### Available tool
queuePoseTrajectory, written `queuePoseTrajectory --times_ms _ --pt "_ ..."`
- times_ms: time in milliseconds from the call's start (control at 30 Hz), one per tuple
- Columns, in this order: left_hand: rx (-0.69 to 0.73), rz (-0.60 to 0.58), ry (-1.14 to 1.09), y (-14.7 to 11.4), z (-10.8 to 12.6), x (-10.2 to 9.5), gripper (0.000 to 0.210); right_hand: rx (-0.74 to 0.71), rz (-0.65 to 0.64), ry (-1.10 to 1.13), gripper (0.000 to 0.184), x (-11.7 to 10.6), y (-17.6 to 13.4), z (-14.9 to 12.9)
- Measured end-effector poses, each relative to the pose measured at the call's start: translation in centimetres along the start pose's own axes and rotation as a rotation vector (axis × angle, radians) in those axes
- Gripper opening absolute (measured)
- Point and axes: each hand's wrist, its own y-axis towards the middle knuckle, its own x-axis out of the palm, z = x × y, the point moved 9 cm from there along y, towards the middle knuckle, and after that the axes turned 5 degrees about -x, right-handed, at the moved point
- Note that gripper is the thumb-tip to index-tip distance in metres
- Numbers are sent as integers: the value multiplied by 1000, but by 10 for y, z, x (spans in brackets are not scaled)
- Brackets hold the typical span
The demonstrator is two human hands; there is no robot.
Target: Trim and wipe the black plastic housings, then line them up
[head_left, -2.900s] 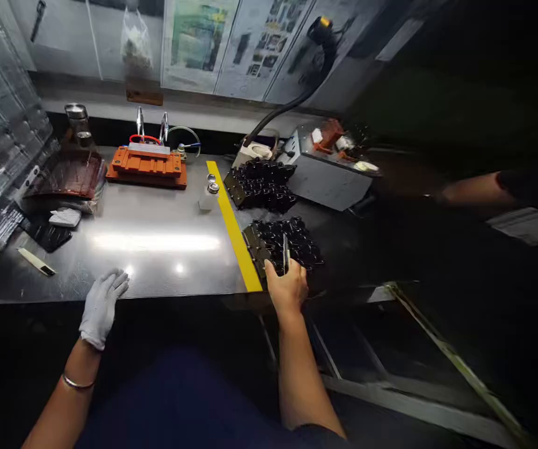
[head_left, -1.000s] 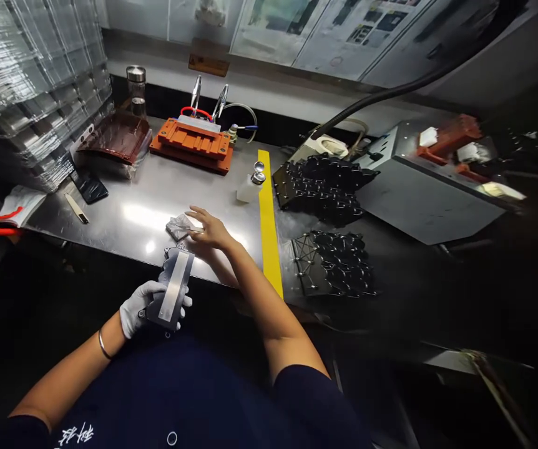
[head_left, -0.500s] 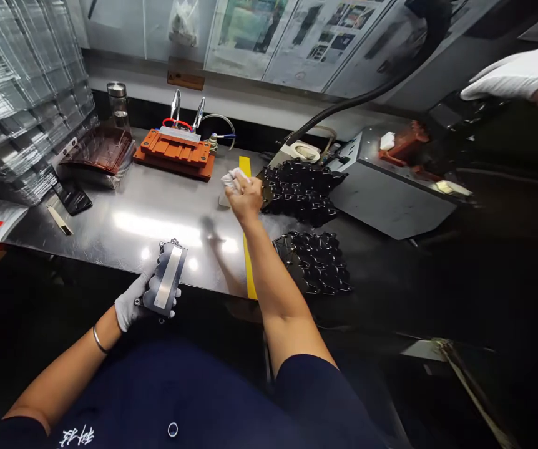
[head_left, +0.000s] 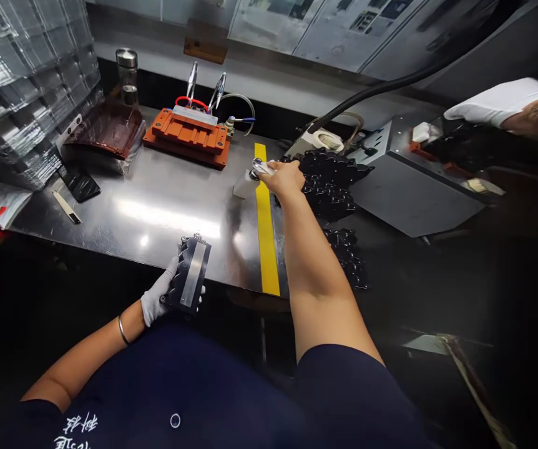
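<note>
My left hand [head_left: 159,293], in a white glove, is wrapped round a black plastic housing [head_left: 182,271] with scalloped sides and a pale metal strip [head_left: 193,274] along its face. It is held tilted in front of the bench's near edge. My bare right hand [head_left: 285,178] reaches out over the yellow tape, its fingers closed on a crumpled white cloth [head_left: 264,167]. The cloth is at the round metal top of a small white bottle [head_left: 245,184]; whether they touch I cannot tell. Black moulded parts [head_left: 327,196] lie just right of this hand, partly hidden by the arm.
Orange fixture [head_left: 189,134] with toggle clamps stands at the back. To the left are clear plastic trays [head_left: 25,81], a brown translucent cover [head_left: 105,131], a phone [head_left: 82,184] and a cutter [head_left: 66,207]. At right, another person's gloved hand [head_left: 498,103] is above a grey box [head_left: 428,181].
The view has shifted, so the bench sits differently in it. My right hand has turned at the bottle, and its metal top now shows. My left hand still holds the black housing.
</note>
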Motion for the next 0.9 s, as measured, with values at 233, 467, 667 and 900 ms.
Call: queuePoseTrajectory --times_ms 233,467,667,900 --pt "31 -1 -14 -1 2 3 78 -208 -180 7 46 25 -169 -51" --pt "45 88 -18 3 6 -3 73 -220 -289 -51 44 67 -244 -54" --pt "70 73 20 -2 3 -9 79 -195 -368 -94 47 74 -243 -63" --pt "63 76 -26 0 13 -3 77 -236 -330 -22 44 75 -257 -75"
